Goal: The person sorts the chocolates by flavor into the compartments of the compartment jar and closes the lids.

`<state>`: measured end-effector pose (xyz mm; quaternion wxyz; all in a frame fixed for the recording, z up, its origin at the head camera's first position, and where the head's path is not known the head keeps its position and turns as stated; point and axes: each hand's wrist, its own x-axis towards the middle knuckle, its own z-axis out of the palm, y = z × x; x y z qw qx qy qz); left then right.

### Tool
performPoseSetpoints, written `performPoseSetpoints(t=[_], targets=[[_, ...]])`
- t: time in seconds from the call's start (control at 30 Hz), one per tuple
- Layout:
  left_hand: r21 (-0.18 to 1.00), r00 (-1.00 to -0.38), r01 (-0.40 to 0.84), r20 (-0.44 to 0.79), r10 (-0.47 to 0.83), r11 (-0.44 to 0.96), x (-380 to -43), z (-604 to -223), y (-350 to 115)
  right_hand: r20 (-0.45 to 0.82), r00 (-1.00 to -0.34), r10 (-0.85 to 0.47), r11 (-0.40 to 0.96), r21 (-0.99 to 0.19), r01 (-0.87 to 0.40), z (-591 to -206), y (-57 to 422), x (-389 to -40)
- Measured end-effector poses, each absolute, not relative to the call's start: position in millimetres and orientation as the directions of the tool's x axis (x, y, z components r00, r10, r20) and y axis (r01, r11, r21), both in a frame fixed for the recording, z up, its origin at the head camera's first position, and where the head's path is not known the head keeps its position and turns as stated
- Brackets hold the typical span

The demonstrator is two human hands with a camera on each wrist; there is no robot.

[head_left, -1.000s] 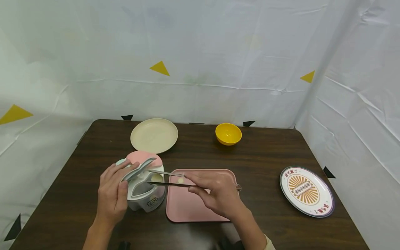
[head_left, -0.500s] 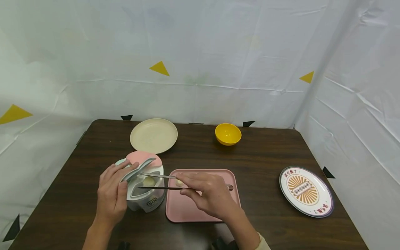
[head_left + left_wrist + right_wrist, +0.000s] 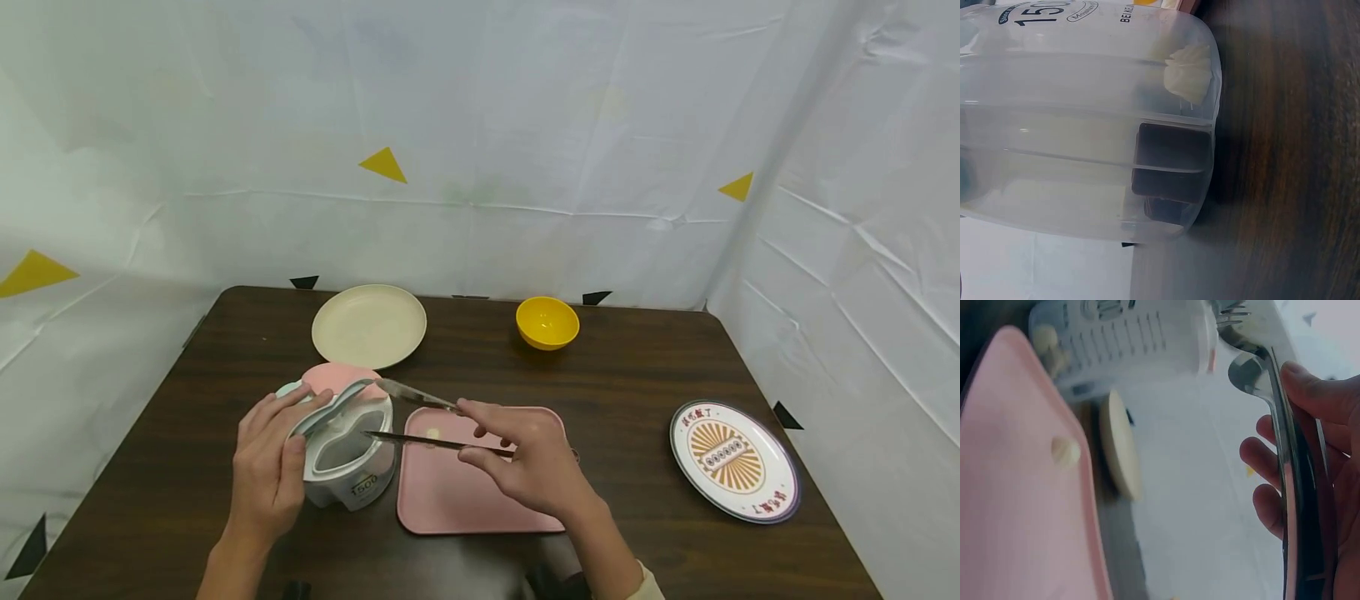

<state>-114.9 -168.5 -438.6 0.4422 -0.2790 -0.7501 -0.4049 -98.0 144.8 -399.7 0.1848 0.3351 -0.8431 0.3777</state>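
My left hand grips the raised light-blue lid of a translucent storage jar marked 1500, its fingers across the top. My right hand holds metal serving tongs with their arms spread and nothing between the tips, beside and over the jar's open mouth. One tip is a fork, the other a spoon. Through the jar wall, pale ridged pieces show at the bottom, with dark blocks in another compartment. A small pale piece lies on the pink tray.
A cream plate lies behind the jar, near the table's far edge. The yellow bowl stands at the back, right of centre. To the right lies a white patterned plate. White sheeting surrounds the table.
A pale piece held between the tongs over the jar mouth is gone from them. The tongs have spread wider and drawn slightly right and up. My left hand stays on the lid.
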Motion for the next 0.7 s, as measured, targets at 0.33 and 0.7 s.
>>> performPoseSetpoints(t=[0.33, 0.7], targets=[[0.363, -0.456, 0.773, 0.888, 0.059, 0.520, -115, -439, -168, 0.367, -0.863, -0.346, 0.684, -0.531, -0.500, -432, 166, -109], [0.362, -0.454, 0.777, 0.889, 0.059, 0.515, -115, -437, -168, 0.297, -0.870, -0.393, 0.752, -0.440, -0.490, -467, 160, -116]])
